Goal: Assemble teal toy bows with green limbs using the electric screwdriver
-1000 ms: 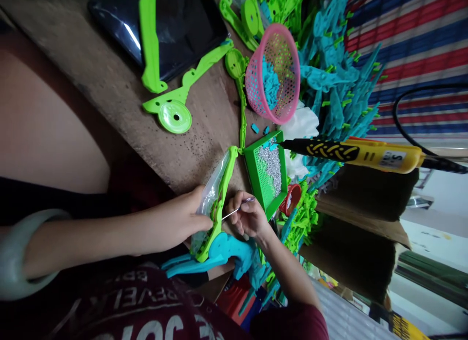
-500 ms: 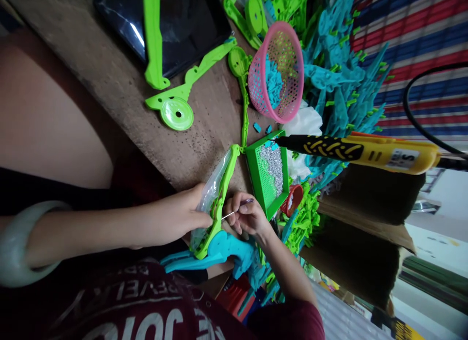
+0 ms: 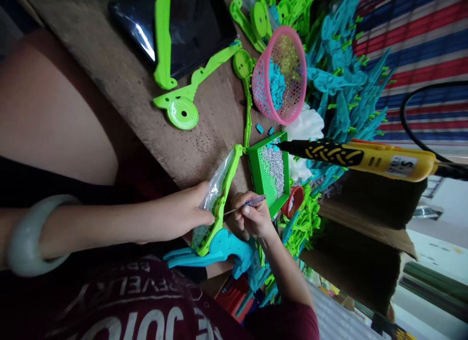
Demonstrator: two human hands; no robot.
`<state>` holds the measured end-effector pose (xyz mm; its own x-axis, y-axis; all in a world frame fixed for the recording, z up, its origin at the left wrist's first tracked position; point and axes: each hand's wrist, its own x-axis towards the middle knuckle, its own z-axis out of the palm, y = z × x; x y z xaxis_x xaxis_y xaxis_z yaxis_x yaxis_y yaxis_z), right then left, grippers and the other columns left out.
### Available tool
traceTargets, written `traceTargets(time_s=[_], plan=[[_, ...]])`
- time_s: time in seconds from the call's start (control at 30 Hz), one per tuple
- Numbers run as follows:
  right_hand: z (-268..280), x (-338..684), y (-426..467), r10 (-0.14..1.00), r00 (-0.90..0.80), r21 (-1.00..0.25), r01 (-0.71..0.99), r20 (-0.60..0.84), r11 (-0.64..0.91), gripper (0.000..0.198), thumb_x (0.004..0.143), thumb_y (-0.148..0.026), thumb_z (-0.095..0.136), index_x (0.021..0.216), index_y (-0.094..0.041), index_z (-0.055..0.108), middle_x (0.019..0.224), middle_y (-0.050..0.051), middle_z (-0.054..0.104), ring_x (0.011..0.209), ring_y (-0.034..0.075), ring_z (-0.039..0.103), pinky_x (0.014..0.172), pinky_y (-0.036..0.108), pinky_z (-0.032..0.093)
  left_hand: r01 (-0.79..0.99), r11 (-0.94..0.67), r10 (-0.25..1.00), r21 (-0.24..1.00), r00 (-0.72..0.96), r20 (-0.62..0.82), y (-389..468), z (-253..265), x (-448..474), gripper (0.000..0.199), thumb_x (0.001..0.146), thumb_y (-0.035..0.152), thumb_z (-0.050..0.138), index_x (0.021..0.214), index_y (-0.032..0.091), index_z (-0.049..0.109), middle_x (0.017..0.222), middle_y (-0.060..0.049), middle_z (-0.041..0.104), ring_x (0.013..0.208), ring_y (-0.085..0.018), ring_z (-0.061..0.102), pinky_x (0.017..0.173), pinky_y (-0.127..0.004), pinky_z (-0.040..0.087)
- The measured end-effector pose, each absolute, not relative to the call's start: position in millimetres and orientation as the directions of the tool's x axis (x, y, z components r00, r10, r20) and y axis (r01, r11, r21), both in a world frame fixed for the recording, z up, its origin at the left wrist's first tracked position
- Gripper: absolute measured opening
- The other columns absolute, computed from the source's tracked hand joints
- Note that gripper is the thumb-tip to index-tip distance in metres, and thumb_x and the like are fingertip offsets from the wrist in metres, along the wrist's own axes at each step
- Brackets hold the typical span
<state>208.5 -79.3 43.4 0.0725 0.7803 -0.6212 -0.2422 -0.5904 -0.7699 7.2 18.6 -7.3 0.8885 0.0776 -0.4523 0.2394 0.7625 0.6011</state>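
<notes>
The left hand (image 3: 192, 210) has its fingers clamped on the green part (image 3: 227, 186), near the edge of the desk (image 3: 219, 128); clear film (image 3: 215, 185) runs along the part's side. The right hand (image 3: 256, 220) has its fingers closed around the screwdriver (image 3: 256, 200), with the shaft directed at the part; contact at the tip is too blurred to confirm. A blue part (image 3: 234, 247) sits just beside the lower end. Clearance beyond the right hand is limited by the green tray (image 3: 257, 176) and the yellow tool (image 3: 373, 157), which points into it. Open desk surface extends between the green part, the black tray (image 3: 197, 30) and the pink basket (image 3: 304, 76). Relative to half a second earlier, more of the screwdriver's handle shows beyond the fingers; the left hand's hold is unchanged.
</notes>
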Motion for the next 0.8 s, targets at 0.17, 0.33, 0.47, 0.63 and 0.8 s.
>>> traceTargets(time_s=[0.17,0.33,0.47,0.63,0.8], plan=[[47.2,206.9,-80.0,0.814,0.064,-0.814,-0.127,-0.578,-0.567,0.023,0.085,-0.039,0.073,0.083,-0.018,0.065,0.067,0.0,0.064,0.045,0.009,0.056,0.041,0.021,0.044,0.217,0.743,0.097,0.633,0.901,-0.422,21.1,-7.6,9.3,0.046,0.073,0.024,0.056,0.119,0.022,0.048,0.107,-0.004,0.066,0.114,-0.029,0.059,0.099,-0.045,0.047],[47.4,205.0,-76.8,0.856,0.024,-0.853,-0.103,-0.516,-0.511,0.02,0.086,-0.037,0.07,0.082,-0.019,0.066,0.069,0.002,0.064,0.048,0.011,0.056,0.045,0.023,0.046,0.204,0.723,0.121,0.66,0.903,-0.412,22.1,-6.7,10.0,0.044,0.071,0.024,0.054,0.114,0.02,0.05,0.109,-0.005,0.067,0.111,-0.029,0.06,0.098,-0.047,0.046],[46.5,199.9,-65.0,0.824,0.01,-0.82,-0.108,-0.566,-0.562,0.017,0.086,-0.034,0.067,0.079,-0.018,0.064,0.065,0.001,0.064,0.048,0.01,0.054,0.046,0.022,0.043,0.202,0.726,0.123,0.657,0.902,-0.414,20.9,-6.4,10.1,0.04,0.071,0.025,0.054,0.111,0.022,0.049,0.103,-0.004,0.066,0.115,-0.031,0.059,0.098,-0.047,0.046],[41.9,197.9,-50.4,0.739,0.035,-0.738,-0.097,-0.673,-0.668,0.019,0.077,-0.035,0.066,0.069,-0.018,0.06,0.054,-0.001,0.061,0.039,0.008,0.043,0.039,0.021,0.031,0.192,0.737,0.119,0.648,0.907,-0.404,24.1,-6.8,9.8,0.041,0.072,0.022,0.055,0.112,0.022,0.051,0.104,-0.004,0.067,0.116,-0.03,0.058,0.101,-0.047,0.046],[26.8,199.3,-53.9,0.791,0.073,-0.791,-0.149,-0.607,-0.593,0.03,0.069,-0.046,0.069,0.061,-0.02,0.056,0.052,0.0,0.06,0.037,0.009,0.04,0.04,0.022,0.032,0.169,0.714,0.156,0.68,0.908,-0.389,26.6,-8.4,9.7,0.04,0.072,0.023,0.059,0.112,0.021,0.056,0.102,-0.004,0.069,0.11,-0.029,0.061,0.099,-0.045,0.048]])
